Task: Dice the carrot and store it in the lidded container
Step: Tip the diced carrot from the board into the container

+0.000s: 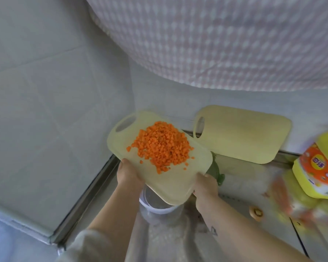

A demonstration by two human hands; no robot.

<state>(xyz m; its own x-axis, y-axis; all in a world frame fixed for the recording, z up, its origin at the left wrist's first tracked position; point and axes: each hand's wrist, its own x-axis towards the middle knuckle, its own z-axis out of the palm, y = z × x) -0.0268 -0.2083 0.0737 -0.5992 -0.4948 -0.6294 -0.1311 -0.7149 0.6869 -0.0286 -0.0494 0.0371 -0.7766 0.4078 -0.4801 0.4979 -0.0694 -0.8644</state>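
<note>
- Presently in hand: one pale yellow cutting board (170, 186), lifted off the counter (244, 178) and tilted, its handle hole at the far, higher end and its near corner hanging over the container.
- Diced carrot (160, 146): one heap of small orange cubes on the middle of the held board, with a few strays lying towards its lower end. None can be seen in the container.
- Container (155, 205): clear, round, open at the top, standing near the counter's left edge, partly hidden by the board's low corner.
- Left hand (128, 173): closed on the board's left edge, thumb against the rim, fingers tucked under and out of sight.
- Right hand (205, 186): closed on the board's near right corner, fingers likewise hidden beneath.
- Second cutting board (242, 135): same pale yellow, propped at the counter's back edge against the wall, handle hole to the left.
- Green item (217, 171): partly visible past the held board's right edge; too hidden to identify.
- Yellow bottle (318, 167): orange label, at the counter's right edge, blurred.
- Carrot end (256, 212): one small stub, lying on the counter to the right of the right forearm.
- Checked cloth (225, 44): pink and white, hanging above the counter's back edge.
- Tiled wall (45, 91): pale, along the counter's left edge.
</note>
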